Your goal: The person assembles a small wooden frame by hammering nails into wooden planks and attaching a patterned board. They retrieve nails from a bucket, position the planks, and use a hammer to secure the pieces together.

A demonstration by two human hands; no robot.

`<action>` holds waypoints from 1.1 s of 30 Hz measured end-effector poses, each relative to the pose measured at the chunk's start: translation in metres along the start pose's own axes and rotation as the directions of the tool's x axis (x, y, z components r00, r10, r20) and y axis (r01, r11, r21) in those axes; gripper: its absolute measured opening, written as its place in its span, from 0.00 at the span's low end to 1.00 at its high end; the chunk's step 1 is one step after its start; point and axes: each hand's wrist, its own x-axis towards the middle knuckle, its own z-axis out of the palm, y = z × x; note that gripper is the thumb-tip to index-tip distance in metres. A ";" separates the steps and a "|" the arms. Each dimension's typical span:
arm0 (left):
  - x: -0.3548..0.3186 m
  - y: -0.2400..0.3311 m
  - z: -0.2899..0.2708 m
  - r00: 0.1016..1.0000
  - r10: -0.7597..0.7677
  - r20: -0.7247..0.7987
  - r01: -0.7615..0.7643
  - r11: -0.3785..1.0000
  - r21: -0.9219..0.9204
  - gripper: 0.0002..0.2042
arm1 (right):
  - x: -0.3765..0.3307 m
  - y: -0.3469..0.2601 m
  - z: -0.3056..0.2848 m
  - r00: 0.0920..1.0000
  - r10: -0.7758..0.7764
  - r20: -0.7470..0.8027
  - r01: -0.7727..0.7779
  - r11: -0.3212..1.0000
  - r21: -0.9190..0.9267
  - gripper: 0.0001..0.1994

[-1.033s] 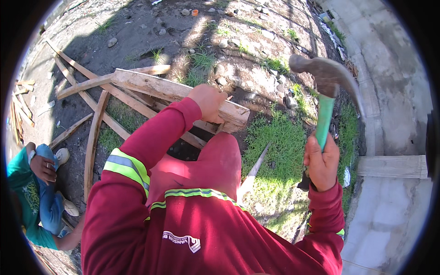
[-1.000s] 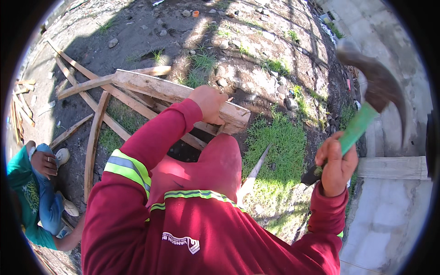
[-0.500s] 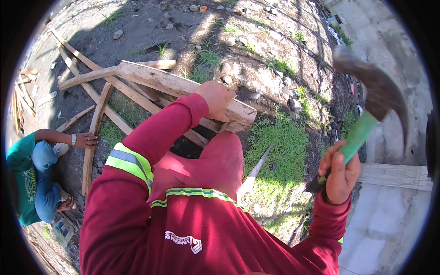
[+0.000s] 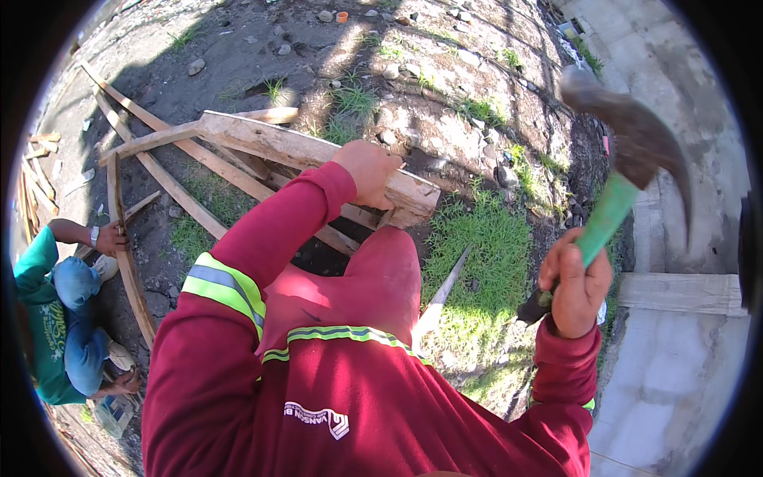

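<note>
My right hand [image 4: 579,288] is wrapped round the green handle of a claw hammer [image 4: 610,211], raised at the right with its dark metal head uppermost. My left hand [image 4: 370,171] grips the near end of a wooden plank [image 4: 274,143], fingers curled over its upper edge. Whether a nail is between these fingertips is too small to tell. The plank belongs to a rough timber assembly that slants away to the far left. Its near end lies just beyond my bent knee.
At the left a crouching person in a green shirt [image 4: 49,318] holds an upright-looking wooden strip [image 4: 127,254]. Long timber strips [image 4: 171,179] cross on the dirt. Grass [image 4: 485,254] and stones lie ahead; a concrete surface [image 4: 675,381] runs along the right.
The hammer has shifted slightly left in my right hand, still raised. My left hand stays on the plank. The other person's wooden strip has moved left.
</note>
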 end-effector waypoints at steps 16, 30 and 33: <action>-0.001 0.001 0.003 0.999 0.014 -0.032 -0.013 0.999 0.029 0.30 | 0.011 -0.014 0.000 0.998 -0.018 -0.065 0.022 0.998 0.058 0.11; -0.004 0.001 0.000 0.999 0.021 -0.036 -0.022 0.999 -0.024 0.30 | 0.004 0.027 0.015 0.999 0.004 0.043 0.001 0.993 -0.121 0.05; -0.008 0.001 -0.001 0.999 -0.036 0.027 0.036 0.999 -0.010 0.30 | 0.010 -0.035 0.006 0.864 -0.442 -0.241 0.486 0.858 0.168 0.09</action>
